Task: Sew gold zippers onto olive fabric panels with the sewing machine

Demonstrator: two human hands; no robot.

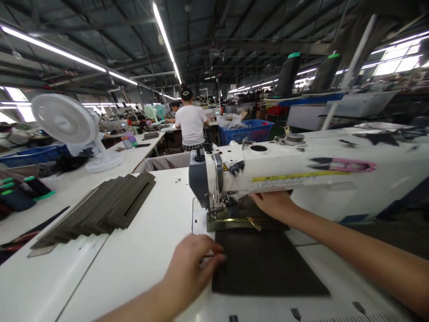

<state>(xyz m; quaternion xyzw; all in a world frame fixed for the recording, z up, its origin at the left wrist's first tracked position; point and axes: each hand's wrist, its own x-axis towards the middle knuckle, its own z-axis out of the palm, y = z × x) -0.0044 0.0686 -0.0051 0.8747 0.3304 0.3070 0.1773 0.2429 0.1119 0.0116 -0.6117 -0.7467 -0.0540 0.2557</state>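
A dark panel point(264, 268), which looks like leather or coated fabric, lies on the sewing machine's bed, and its upper part runs under the machine head point(214, 179). Across that part runs a gold zipper point(231, 219) on an olive strip, its slider and pull at the right end near the needle area. My left hand point(194, 264) is closed, thumb and forefinger pinching the panel's left edge. Under the machine arm, my right hand point(275, 205) rests on the material with fingers stretched left; the machine partly hides them.
Left of the machine lies a fanned stack of dark slotted panels point(100, 205). Thread cones point(20, 194) and a white fan point(67, 120) stand farther left. Pink-handled snips point(342, 164) rest on the machine arm. Beyond are a blue crate point(246, 130) and a seated person point(191, 120).
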